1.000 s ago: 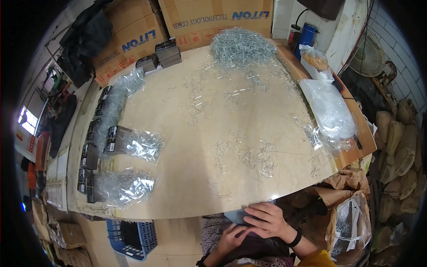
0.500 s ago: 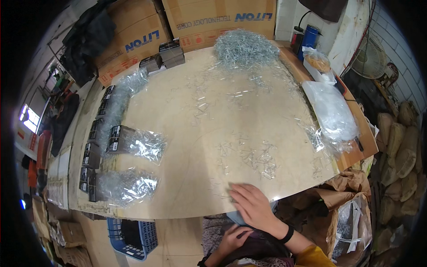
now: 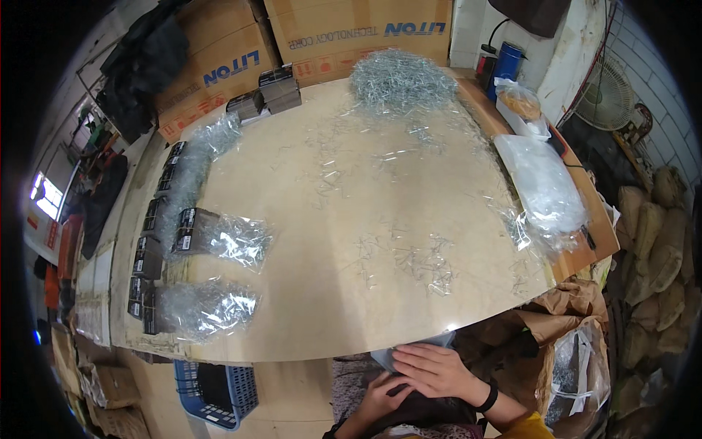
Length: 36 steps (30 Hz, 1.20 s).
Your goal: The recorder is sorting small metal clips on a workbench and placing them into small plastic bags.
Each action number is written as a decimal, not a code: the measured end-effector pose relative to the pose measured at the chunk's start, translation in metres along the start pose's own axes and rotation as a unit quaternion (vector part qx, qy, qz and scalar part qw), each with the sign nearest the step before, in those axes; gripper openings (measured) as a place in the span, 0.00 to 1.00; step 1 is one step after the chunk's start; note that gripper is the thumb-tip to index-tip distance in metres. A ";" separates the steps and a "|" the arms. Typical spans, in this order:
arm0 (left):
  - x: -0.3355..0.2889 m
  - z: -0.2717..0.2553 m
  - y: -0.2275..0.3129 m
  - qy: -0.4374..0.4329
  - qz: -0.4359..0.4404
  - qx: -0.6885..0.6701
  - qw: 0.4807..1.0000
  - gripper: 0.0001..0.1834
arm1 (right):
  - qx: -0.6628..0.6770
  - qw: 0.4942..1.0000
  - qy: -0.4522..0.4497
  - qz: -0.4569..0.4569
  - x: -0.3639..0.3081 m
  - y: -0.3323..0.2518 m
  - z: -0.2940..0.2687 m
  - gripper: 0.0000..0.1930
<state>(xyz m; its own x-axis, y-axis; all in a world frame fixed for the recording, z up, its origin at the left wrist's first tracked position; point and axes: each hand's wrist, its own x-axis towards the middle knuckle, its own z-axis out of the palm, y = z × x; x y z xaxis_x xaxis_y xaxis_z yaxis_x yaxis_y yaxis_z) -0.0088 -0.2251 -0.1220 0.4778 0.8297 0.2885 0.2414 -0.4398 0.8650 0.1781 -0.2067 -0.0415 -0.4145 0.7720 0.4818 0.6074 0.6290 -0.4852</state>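
Observation:
At the table's front edge, my right hand [image 3: 431,371] lies low with its fingers stretched out side by side over a grey-blue object [image 3: 440,339] in front of my lap. The kind of object cannot be made out, as the hand covers most of it. My left hand [image 3: 384,399] is just below and left, its fingers curled in near the right fingertips; whatever it grips is hidden. On the table [image 3: 300,293] beyond the hands lie scattered thin bent metal wire pieces [image 3: 431,267]. A large heap of the wire pieces [image 3: 404,80] sits at the far side.
Clear bags of wire pieces [image 3: 208,307] with dark card stacks [image 3: 148,257] line the left side. Plastic bags [image 3: 545,186] lie at right. Cardboard boxes [image 3: 358,29] close off the back. A blue basket [image 3: 216,395] is below the front edge; a lined sack [image 3: 574,366] stands lower right.
My right hand has drawn back from the tabletop, down over the front edge, and now covers the grey-blue object. My left hand has stayed nearly in place.

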 end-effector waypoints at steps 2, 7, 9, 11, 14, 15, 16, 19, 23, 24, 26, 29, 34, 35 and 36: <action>0.003 0.000 0.003 0.007 -0.018 -0.036 0.999 0.06 | -0.027 0.998 0.055 0.014 0.002 0.009 -0.003 0.14; 0.003 -0.003 0.001 -0.046 0.018 0.030 0.998 0.05 | -0.161 0.963 0.101 0.192 0.023 0.023 -0.018 0.16; 0.003 -0.002 0.000 -0.042 0.022 0.028 0.998 0.05 | -0.130 0.978 0.072 0.150 0.020 0.019 -0.014 0.16; 0.004 -0.002 0.000 -0.038 0.024 0.026 0.999 0.05 | -0.098 0.989 0.040 0.107 0.016 0.017 -0.008 0.16; 0.005 -0.003 0.003 -0.039 0.006 0.018 0.999 0.05 | -0.011 0.995 0.062 0.079 0.015 0.019 -0.005 0.21; 0.006 -0.004 0.004 -0.036 0.002 0.011 0.999 0.05 | -0.010 0.995 0.061 0.079 0.015 0.021 -0.006 0.21; 0.006 -0.004 0.005 -0.032 -0.002 0.003 0.999 0.05 | -0.052 0.986 0.097 0.124 0.017 0.023 -0.010 0.23; 0.004 -0.003 0.003 -0.037 -0.035 -0.018 0.999 0.05 | -0.137 0.960 0.138 0.200 0.018 0.029 -0.019 0.26; 0.004 -0.005 0.000 -0.053 0.060 0.068 0.994 0.05 | -0.126 0.978 0.103 0.130 0.003 0.029 -0.012 0.26; 0.004 -0.003 0.000 -0.046 0.041 0.050 0.997 0.05 | -0.098 0.985 0.092 0.105 0.001 0.028 -0.011 0.26; 0.004 -0.001 -0.001 -0.039 0.023 0.031 0.999 0.05 | -0.046 0.993 0.082 0.071 0.004 0.027 -0.010 0.27; 0.003 -0.003 -0.001 -0.038 0.026 0.040 0.998 0.05 | -0.006 0.987 0.113 0.110 0.030 0.024 -0.004 0.24; 0.000 0.000 -0.004 -0.030 0.017 0.021 0.999 0.06 | -0.041 0.997 0.015 0.069 0.054 0.026 0.005 0.26; -0.001 0.000 -0.005 -0.031 0.019 0.021 0.999 0.06 | -0.062 0.997 -0.005 0.045 0.050 0.027 0.005 0.26; -0.001 -0.001 -0.002 -0.032 0.006 0.018 0.999 0.06 | -0.061 0.997 -0.004 0.044 0.044 0.025 0.005 0.26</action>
<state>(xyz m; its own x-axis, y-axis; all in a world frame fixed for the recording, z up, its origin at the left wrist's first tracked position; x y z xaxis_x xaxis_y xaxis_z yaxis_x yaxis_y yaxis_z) -0.0107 -0.2244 -0.1239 0.5334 0.8015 0.2702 0.2649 -0.4617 0.8466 0.1721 -0.1567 -0.0360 -0.3611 0.8250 0.4347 0.7194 0.5430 -0.4331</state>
